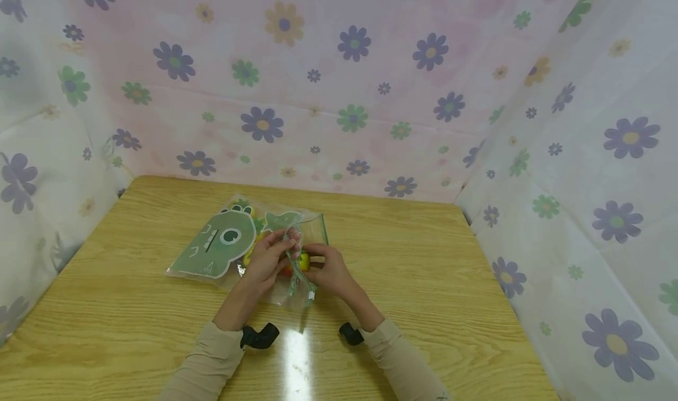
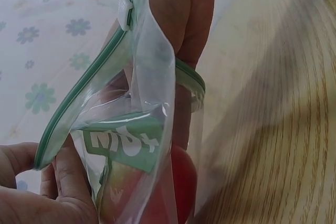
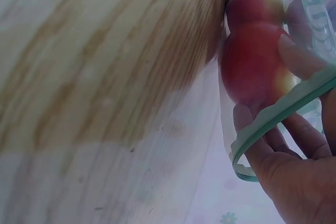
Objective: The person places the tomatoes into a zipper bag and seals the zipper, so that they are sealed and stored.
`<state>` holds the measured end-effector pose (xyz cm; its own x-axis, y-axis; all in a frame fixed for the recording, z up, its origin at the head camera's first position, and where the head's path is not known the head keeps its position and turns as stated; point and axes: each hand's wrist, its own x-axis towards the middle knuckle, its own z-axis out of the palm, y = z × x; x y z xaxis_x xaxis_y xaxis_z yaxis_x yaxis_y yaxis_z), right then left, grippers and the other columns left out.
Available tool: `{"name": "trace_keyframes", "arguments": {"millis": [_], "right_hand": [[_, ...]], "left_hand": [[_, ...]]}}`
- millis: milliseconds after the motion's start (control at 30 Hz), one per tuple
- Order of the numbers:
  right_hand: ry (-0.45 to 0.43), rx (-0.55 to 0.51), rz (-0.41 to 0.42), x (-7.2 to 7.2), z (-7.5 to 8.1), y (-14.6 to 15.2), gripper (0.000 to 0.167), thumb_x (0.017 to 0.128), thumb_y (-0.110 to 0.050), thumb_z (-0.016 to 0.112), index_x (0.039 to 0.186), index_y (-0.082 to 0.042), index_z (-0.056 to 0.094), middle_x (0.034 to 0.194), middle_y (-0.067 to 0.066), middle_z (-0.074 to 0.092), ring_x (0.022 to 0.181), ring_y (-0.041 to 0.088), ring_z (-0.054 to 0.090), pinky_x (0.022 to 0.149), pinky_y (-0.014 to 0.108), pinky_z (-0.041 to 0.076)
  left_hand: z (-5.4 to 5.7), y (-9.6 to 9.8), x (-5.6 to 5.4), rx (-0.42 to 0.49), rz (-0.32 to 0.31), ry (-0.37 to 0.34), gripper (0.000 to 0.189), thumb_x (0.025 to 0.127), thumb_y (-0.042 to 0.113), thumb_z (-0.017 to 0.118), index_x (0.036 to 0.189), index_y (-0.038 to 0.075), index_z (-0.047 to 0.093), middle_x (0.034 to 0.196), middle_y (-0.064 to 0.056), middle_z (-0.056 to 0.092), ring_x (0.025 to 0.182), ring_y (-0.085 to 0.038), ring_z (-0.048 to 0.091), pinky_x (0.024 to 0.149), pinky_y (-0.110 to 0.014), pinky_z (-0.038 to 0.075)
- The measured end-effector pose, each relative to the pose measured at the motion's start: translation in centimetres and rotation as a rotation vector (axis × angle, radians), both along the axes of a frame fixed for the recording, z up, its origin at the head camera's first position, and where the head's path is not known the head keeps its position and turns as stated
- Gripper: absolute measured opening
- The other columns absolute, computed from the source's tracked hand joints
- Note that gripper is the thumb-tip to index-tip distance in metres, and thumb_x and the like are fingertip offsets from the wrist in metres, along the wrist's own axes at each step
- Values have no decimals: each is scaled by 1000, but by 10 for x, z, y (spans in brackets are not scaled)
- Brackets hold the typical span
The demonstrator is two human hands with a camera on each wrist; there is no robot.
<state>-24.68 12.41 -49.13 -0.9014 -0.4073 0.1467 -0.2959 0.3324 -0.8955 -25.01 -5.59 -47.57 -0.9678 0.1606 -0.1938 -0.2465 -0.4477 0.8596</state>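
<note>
A clear zip bag (image 1: 212,248) with a green monster print lies on the wooden table, its mouth towards the right. My left hand (image 1: 267,259) pinches the green zip edge, thumb and fingers on the plastic in the left wrist view (image 2: 47,192). Through the open mouth reaches my right hand (image 1: 331,268), its fingers curled round a red-and-yellow apple (image 3: 254,64) just inside. Another red round fruit (image 3: 254,1) sits deeper in the bag. Yellow fruit partly shows behind the print. A white slider (image 1: 311,295) is at the near end of the zip.
The wooden table (image 1: 424,283) extends on both sides of the bag. Flowered cloth (image 1: 318,95) stands behind it and along both sides. Black wrist mounts (image 1: 259,336) stick out from under the sleeves.
</note>
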Motion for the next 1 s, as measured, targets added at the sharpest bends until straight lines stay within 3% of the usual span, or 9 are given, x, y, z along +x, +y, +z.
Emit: {"name": "trace_keyframes", "arguments": {"millis": [300, 667, 1000], "right_hand": [[-53, -29, 17, 2, -4, 2, 46, 89, 10, 71, 134, 9, 59, 135, 23, 57, 123, 40, 58, 99, 38, 57], [28, -51, -1, 3, -5, 9, 40, 90, 1, 75, 129, 1, 65, 134, 19, 62, 120, 37, 61, 95, 37, 60], [52, -107, -73, 4, -1, 16, 26, 95, 2, 69, 120, 6, 68, 124, 21, 67, 112, 38, 65, 91, 41, 61]], "left_hand": [[-2, -3, 1, 46, -18, 7, 39, 105, 0, 52, 143, -4, 45, 98, 9, 72, 82, -4, 67, 74, -15, 58], [-1, -5, 2, 63, -28, 16, 36, 104, 1, 54, 140, -2, 48, 98, 9, 73, 80, -4, 66, 73, -15, 57], [-1, -5, 1, 43, -32, 16, 43, 104, 0, 55, 145, -5, 43, 100, 8, 71, 84, -5, 67, 76, -16, 58]]}}
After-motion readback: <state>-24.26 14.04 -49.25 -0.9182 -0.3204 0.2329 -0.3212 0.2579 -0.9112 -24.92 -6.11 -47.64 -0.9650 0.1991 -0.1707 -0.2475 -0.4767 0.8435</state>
